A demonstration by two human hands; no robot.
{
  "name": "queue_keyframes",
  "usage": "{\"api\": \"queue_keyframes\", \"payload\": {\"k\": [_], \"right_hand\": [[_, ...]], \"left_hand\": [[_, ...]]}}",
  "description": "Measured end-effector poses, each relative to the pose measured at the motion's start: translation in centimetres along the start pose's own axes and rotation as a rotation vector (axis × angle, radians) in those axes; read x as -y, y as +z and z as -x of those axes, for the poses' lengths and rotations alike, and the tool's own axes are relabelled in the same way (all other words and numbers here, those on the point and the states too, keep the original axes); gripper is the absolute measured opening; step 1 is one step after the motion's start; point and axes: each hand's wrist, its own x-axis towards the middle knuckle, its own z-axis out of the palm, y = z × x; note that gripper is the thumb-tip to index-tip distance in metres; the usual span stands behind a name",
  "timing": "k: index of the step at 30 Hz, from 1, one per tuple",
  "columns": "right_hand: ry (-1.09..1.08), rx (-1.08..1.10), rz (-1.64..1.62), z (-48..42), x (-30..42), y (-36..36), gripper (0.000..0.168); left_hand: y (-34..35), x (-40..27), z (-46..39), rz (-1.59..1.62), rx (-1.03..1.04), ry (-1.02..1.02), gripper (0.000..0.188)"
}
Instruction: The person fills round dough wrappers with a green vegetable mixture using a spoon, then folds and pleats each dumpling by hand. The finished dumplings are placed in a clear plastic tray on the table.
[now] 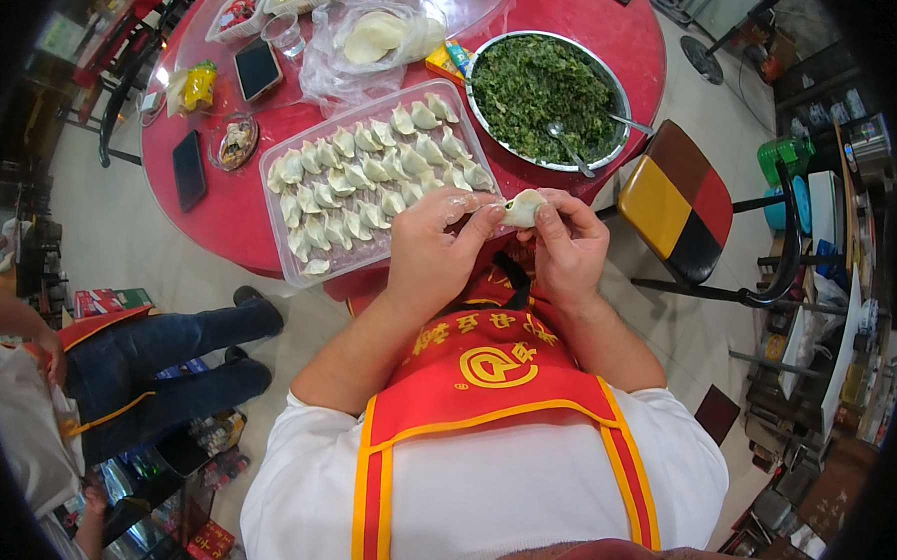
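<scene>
Between my hands is a partly closed dumpling (523, 208) with a little green filling showing at its left end. My left hand (446, 231) pinches that end with thumb and forefinger; flour whitens its fingers. My right hand (568, 237) grips the other side of the wrapper. Just beyond lies a clear plastic tray (275, 220) holding rows of folded dumplings (354, 175). A steel bowl (473, 102) of chopped green filling (545, 88) stands right of the tray, with two spoons in it. Round dough wrappers (374, 37) lie in a plastic bag behind the tray.
The round red table (229, 237) also bears two phones (257, 68), a glass dish (236, 141), a plastic cup (283, 33) and a yellow packet (200, 86). A chair (674, 202) stands at the right, by crowded shelves. At the left stands another person (159, 368) in jeans.
</scene>
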Motion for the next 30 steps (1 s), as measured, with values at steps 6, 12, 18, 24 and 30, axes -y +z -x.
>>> {"api": "queue_keyframes", "payload": {"k": [6,12,18,24,30], "right_hand": [[0.031,0.005,0.054,0.1,0.2,0.2,0.016],[-0.017,0.049,0.242,-0.2,1.4,0.4,0.013],[0.154,0.022,-0.001,-0.4,1.6,1.0,0.014],[0.273,0.061,0.086,-0.4,1.7,3.4,0.015],[0.049,0.091,0.220,-0.2,1.3,3.1,0.016]], "left_hand": [[0.0,0.3,0.2,-0.050,-0.026,0.120,0.014],[-0.4,0.4,-0.1,-0.145,-0.016,0.157,0.010],[0.9,1.5,0.0,0.818,0.088,-0.259,0.047],[1.3,2.4,-0.2,0.961,0.288,-0.389,0.071],[1.2,2.0,-0.1,0.983,0.187,-0.376,0.064]]}}
